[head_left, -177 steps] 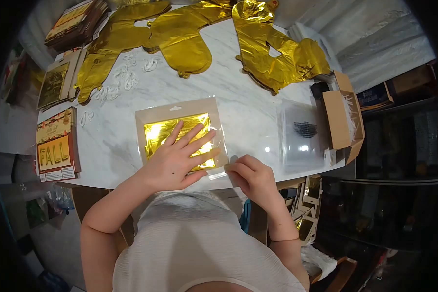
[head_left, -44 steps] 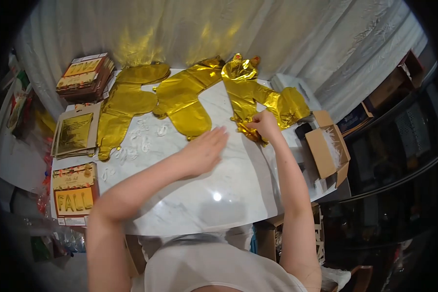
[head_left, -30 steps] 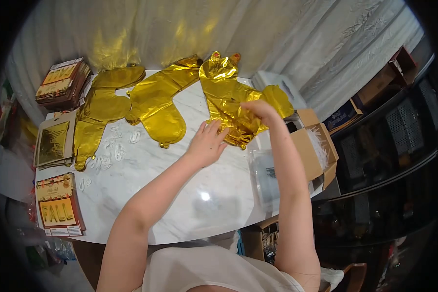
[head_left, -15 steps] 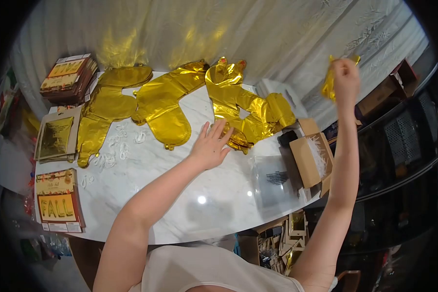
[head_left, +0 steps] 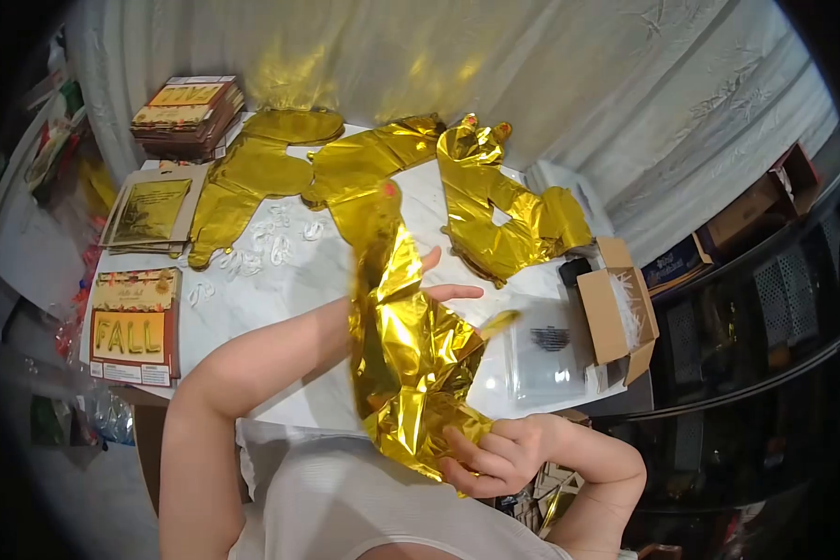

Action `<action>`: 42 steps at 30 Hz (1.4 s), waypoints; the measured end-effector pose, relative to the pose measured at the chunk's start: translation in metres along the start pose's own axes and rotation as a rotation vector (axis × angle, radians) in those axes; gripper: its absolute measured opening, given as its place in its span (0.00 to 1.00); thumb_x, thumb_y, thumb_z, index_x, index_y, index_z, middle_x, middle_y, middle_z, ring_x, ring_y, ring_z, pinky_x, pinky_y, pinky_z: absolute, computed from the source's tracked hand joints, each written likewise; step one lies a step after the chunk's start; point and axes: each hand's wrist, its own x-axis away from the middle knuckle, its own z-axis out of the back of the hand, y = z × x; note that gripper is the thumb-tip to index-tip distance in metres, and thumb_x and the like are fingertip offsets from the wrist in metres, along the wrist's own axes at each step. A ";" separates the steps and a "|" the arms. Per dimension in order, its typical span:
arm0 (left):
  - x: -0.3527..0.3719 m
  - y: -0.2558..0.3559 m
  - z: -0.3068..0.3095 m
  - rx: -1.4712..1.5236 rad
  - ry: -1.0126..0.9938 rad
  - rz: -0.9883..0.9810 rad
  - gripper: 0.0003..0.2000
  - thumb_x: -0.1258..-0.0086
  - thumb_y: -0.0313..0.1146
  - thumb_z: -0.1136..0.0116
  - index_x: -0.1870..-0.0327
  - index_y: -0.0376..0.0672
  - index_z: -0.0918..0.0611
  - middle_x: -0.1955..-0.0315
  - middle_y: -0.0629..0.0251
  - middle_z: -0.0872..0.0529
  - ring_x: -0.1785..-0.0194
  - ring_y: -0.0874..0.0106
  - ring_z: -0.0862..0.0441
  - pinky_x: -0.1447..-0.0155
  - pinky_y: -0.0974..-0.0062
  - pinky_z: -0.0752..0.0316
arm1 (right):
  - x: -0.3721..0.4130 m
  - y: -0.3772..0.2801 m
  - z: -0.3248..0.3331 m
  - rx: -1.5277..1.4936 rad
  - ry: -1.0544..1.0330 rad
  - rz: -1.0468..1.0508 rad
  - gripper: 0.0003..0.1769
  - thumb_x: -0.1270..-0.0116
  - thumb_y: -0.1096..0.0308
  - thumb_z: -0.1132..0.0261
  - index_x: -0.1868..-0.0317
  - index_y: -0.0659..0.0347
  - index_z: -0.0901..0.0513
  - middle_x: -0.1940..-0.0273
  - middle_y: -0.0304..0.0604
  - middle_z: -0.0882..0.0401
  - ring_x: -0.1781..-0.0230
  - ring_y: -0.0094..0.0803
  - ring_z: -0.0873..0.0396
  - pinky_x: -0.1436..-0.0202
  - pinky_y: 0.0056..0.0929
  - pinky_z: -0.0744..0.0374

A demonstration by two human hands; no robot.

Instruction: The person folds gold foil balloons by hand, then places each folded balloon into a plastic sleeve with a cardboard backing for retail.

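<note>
In my right hand is the lower end of a crinkled gold foil balloon, pinched close to my body. The balloon stretches up and away over the table, partly unfolded. Behind it, my left hand is mostly hidden; a finger and the thumb stick out past the foil, spread apart. Beyond lie flat gold foil balloons: one at the left, one in the middle partly covered by the held one, and a pile at the right.
A stack of printed packs stands at the back left, with a "FALL" pack nearer. White string loops lie mid-table. Clear plastic bags rest beside an open cardboard box. A white curtain hangs behind.
My right hand has come down from the raised upper right to near my body, bringing the gold foil balloon, now spread wider. My left hand is now mostly behind it. The view has shifted.
</note>
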 end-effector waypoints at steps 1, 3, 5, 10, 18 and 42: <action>0.018 -0.005 -0.017 -0.013 -0.006 -0.018 0.44 0.18 0.72 0.56 0.13 0.47 0.35 0.36 0.50 0.14 0.42 0.59 0.11 0.38 0.59 0.16 | 0.000 -0.001 0.003 -0.031 -0.047 -0.019 0.12 0.29 0.58 0.30 0.52 0.56 0.15 0.55 0.47 0.07 0.78 0.16 0.32 0.75 0.16 0.34; 0.046 -0.010 -0.031 -0.165 0.007 -0.044 0.37 0.17 0.56 0.43 0.13 0.48 0.35 0.26 0.52 0.21 0.30 0.61 0.18 0.28 0.59 0.20 | 0.004 -0.004 0.006 -0.066 -0.093 -0.041 0.13 0.29 0.59 0.29 0.51 0.56 0.14 0.54 0.44 0.07 0.77 0.16 0.29 0.74 0.16 0.32; 0.062 -0.009 -0.029 -0.309 0.015 -0.056 0.38 0.24 0.26 0.31 0.14 0.47 0.34 0.24 0.53 0.23 0.23 0.65 0.23 0.22 0.63 0.24 | 0.014 -0.002 0.005 -0.287 -0.327 -0.223 0.12 0.29 0.62 0.27 0.50 0.54 0.12 0.55 0.39 0.08 0.73 0.25 0.21 0.71 0.25 0.23; 0.106 -0.014 -0.012 -0.687 0.247 -0.242 0.37 0.30 0.16 0.31 0.18 0.38 0.28 0.27 0.59 0.18 0.27 0.70 0.18 0.23 0.68 0.22 | 0.048 0.037 -0.007 -0.697 -0.696 -0.655 0.08 0.29 0.66 0.28 0.52 0.53 0.07 0.45 0.40 0.09 0.49 0.46 0.12 0.45 0.44 0.15; 0.110 -0.012 0.033 -1.499 1.148 -0.392 0.09 0.30 0.27 0.33 0.52 0.40 0.08 0.59 0.60 0.04 0.59 0.74 0.07 0.53 0.72 0.17 | 0.070 0.112 -0.049 -0.659 -1.164 -0.837 0.27 0.33 0.37 0.25 0.50 0.50 0.03 0.47 0.48 0.07 0.46 0.47 0.11 0.42 0.46 0.15; 0.111 0.095 0.108 -1.860 1.565 -0.771 0.15 0.36 0.19 0.40 0.47 0.39 0.18 0.46 0.50 0.12 0.36 0.53 0.16 0.28 0.49 0.25 | -0.095 0.266 -0.322 -0.237 -0.160 -0.978 0.09 0.44 0.61 0.20 0.71 0.58 0.06 0.70 0.54 0.10 0.66 0.52 0.10 0.59 0.47 0.13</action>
